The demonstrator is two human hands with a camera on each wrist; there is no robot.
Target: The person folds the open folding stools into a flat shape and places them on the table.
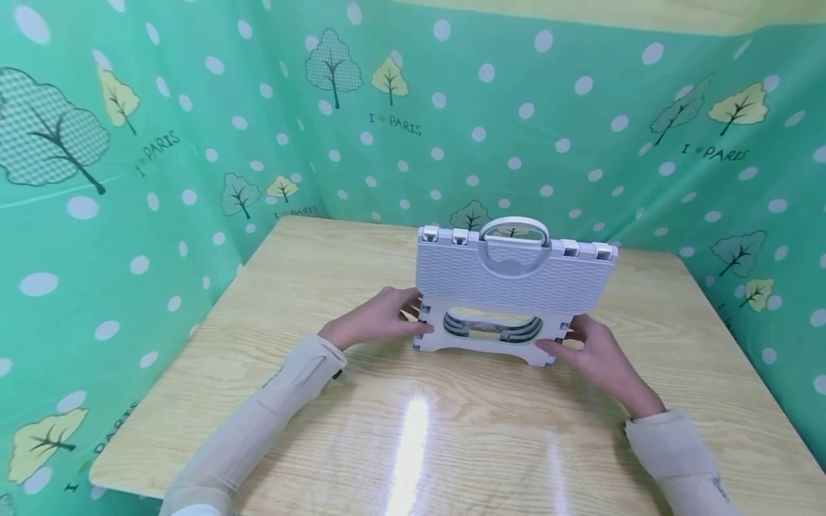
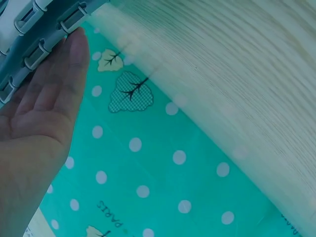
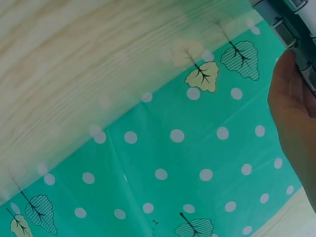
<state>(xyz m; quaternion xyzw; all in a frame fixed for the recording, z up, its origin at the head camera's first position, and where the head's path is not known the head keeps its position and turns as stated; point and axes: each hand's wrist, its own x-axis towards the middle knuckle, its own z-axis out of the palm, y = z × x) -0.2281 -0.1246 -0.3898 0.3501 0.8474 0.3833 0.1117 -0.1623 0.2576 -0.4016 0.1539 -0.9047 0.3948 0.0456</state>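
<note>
A pale lilac-white folding stool stands on the table in the head view, folded or nearly so, its carry handle on top. My left hand holds its lower left side, thumb on the front and fingers at the edge. On the lower right side, my right hand grips it in the same manner. The left wrist view has the left hand against the hinged edge of the stool. In the right wrist view, the right hand is at the stool's edge, partly cut off by the frame.
The wood-grain table reaches out on all sides of the stool, with a bright light reflection in front. A green dotted curtain with tree prints hangs behind the table and along both sides.
</note>
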